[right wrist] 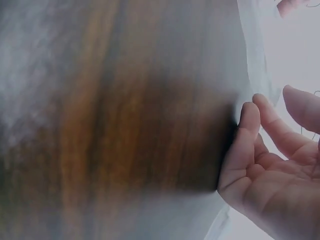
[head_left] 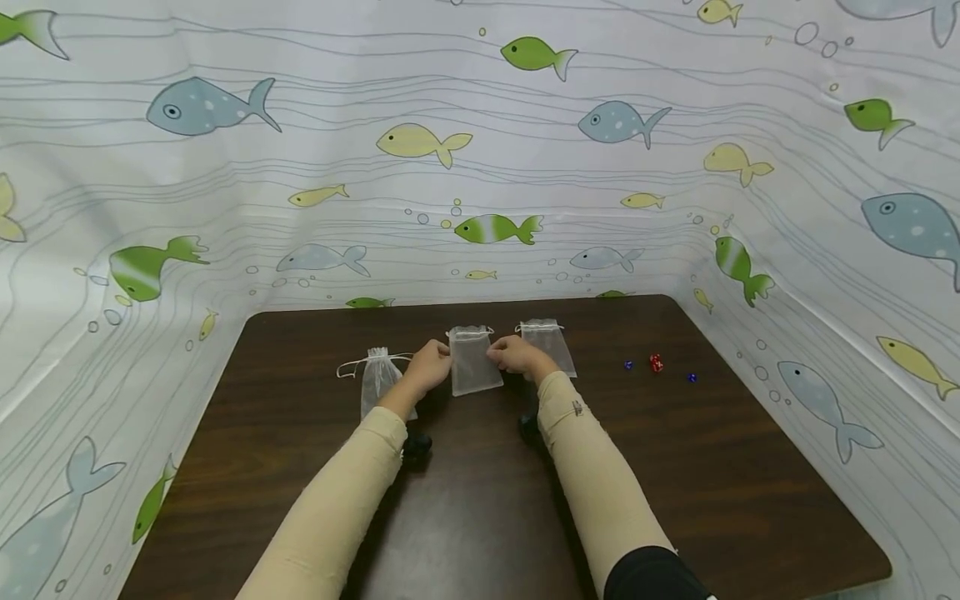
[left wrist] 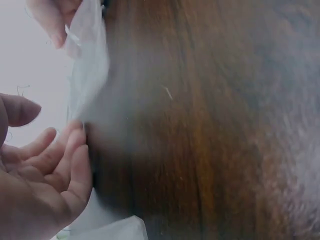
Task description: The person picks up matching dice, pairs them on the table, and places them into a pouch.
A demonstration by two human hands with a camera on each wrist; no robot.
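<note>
Three sheer white drawstring pouches lie in a row on the dark table. My left hand is at the left edge of the middle pouch, and my right hand is at its right edge. In the left wrist view, the left fingers touch the pouch's side while the thumb stands apart from them. The right fingers likewise meet the pouch edge, thumb held away. Beside my left forearm lies the left pouch, its cords spread out. The right pouch is partly hidden behind my right hand.
Toward the right of the brown table sit a small shiny red cluster, a small blue piece and another blue piece. A white fish-printed curtain surrounds the table at the back and sides.
</note>
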